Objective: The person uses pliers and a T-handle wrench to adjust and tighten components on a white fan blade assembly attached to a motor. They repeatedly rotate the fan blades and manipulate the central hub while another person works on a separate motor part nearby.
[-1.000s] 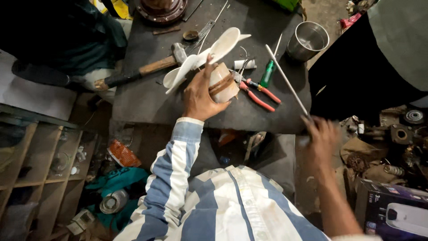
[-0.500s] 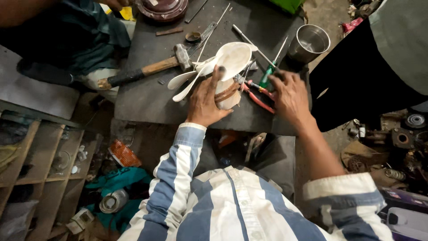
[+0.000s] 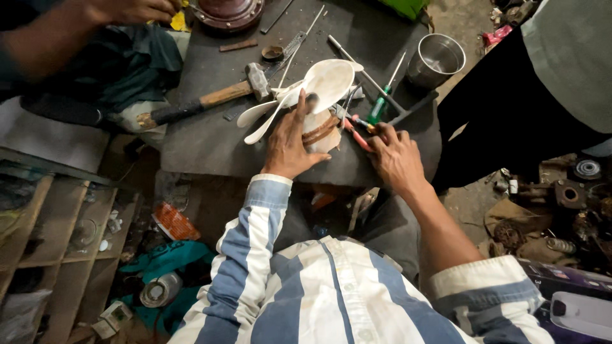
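Observation:
My left hand (image 3: pixel 290 143) presses down on a small white fan (image 3: pixel 326 79), fingers spread over its round hub with copper-coloured windings (image 3: pixel 320 130). The fan's white blades stick out toward the far side of the dark worktable (image 3: pixel 210 140). My right hand (image 3: pixel 395 156) sits just right of the hub, with its fingers closed on the red handles of a pair of pliers (image 3: pixel 357 132) lying on the table.
A wooden-handled hammer (image 3: pixel 210 95), a green screwdriver (image 3: pixel 379 107), thin metal rods (image 3: pixel 363 64) and a steel cup (image 3: pixel 435 60) lie on the table. Another person's hand (image 3: pixel 131 9) is at top left and a standing person (image 3: pixel 510 102) at right. Wooden shelves (image 3: pixel 38 255) and floor clutter surround me.
My right hand, which held a thin rod off the table's right edge, has come onto the table and taken the pliers. My left hand stayed on the fan.

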